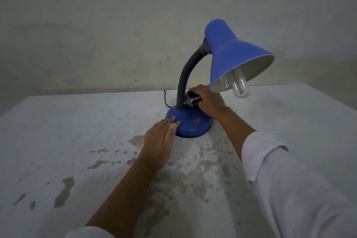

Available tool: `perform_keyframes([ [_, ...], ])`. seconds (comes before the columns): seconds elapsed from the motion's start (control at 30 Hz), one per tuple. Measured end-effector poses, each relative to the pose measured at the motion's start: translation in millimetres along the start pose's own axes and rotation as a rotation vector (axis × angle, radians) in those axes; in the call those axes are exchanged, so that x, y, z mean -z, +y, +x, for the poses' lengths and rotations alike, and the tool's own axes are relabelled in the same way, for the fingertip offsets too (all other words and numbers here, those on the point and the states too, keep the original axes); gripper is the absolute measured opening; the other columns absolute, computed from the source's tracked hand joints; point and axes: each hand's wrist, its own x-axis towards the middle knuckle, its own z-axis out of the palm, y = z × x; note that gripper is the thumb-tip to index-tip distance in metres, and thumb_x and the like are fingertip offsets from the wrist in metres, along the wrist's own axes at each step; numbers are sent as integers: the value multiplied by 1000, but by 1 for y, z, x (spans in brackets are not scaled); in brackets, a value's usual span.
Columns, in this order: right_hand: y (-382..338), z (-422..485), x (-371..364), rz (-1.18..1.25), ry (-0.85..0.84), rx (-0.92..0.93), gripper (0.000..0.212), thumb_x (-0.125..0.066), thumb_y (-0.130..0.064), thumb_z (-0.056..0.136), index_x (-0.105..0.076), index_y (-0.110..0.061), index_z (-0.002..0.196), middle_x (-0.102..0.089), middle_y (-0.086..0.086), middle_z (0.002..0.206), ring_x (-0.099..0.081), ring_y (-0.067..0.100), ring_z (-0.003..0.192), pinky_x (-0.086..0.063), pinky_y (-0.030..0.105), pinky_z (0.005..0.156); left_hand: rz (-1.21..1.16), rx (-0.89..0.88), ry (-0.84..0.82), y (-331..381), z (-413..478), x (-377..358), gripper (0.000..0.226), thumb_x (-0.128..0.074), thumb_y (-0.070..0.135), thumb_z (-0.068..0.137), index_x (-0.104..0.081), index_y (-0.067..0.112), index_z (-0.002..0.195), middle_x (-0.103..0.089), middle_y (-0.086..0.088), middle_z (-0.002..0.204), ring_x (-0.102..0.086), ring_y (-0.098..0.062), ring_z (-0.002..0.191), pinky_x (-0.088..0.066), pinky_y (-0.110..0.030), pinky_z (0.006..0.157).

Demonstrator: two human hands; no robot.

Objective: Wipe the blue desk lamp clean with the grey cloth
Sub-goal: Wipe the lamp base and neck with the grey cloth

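Note:
A blue desk lamp (228, 54) stands upright on a white table, with a round blue base (190, 124), a grey flexible neck (186, 75) and a cone shade tilted to the right showing a white bulb (240, 88). My left hand (160, 141) lies flat with its fingertips pressed on the front left rim of the base. My right hand (209, 100) is closed around a bunched grey cloth (192, 99), which touches the lower neck just above the base. Most of the cloth is hidden inside my hand.
The white table (77, 131) has worn, peeling patches near me. A thin black cord (166, 98) runs off behind the base toward the pale wall (96, 25). A red switch (197, 120) sits on the base top.

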Motion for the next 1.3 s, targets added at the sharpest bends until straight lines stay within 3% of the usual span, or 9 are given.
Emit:
perform_keyframes([
  [0.23,5,11,-12,62,-214,-40,42,-46,-1,84,-60,-20,119,-61,7,125,-54,31,116,-43,48,98,-9,11,13,-5,1,-4,59,-14,45,90,-56,25,127,-49,8,140,-41,-6,130,-20,-21,107],
  [0.3,7,9,-11,57,-244,-28,47,-44,1,81,-61,-24,118,-61,3,126,-54,29,116,-43,50,99,-14,8,15,-4,1,-3,60,-14,45,90,-56,24,127,-50,8,140,-41,-7,130,-21,-22,109],
  [0.47,8,0,-10,-3,-205,38,56,-45,8,79,-61,-26,121,-57,-2,128,-51,27,116,-46,50,92,-3,15,-5,-2,2,-2,56,-15,44,94,-55,25,128,-48,6,141,-40,-10,132,-24,-32,115],
  [0.6,11,-9,-8,-75,-196,72,60,-44,8,80,-58,-29,125,-51,-2,133,-44,29,117,-44,45,88,4,2,-7,-3,2,-2,61,-13,51,91,-55,26,127,-48,7,141,-40,-10,132,-19,-24,109],
  [0.83,3,-32,1,-158,-222,71,62,-43,8,80,-53,-29,129,-46,-4,138,-37,27,120,-39,46,95,11,5,-7,0,1,0,67,-10,54,87,-55,25,127,-49,5,141,-41,-11,131,-22,-28,112],
  [0.97,8,-38,7,-25,-247,118,59,-41,2,69,-63,-22,118,-59,1,126,-50,28,115,-45,47,93,5,6,-1,3,0,2,60,-14,45,90,-56,23,127,-51,2,140,-43,-14,131,-26,-33,115],
  [1.07,9,-38,24,79,-210,48,42,-49,6,75,-67,-12,108,-65,11,113,-59,28,103,-49,38,90,8,24,-13,4,-1,2,51,-18,40,97,-55,22,128,-51,2,141,-42,-14,132,-26,-41,116],
  [1.17,-1,-44,27,25,-36,106,35,-53,1,75,-69,-17,99,-66,9,102,-60,29,92,-52,45,79,-9,17,3,5,-1,2,57,-17,43,92,-57,22,126,-52,2,139,-43,-14,131,-28,-42,115],
  [1.3,-22,-46,10,-96,-107,246,44,-56,0,77,-66,-26,111,-59,3,111,-49,26,102,-43,42,84,-35,5,33,5,0,1,58,-17,46,91,-59,22,124,-58,-1,132,-49,-17,124,-33,-45,110],
])
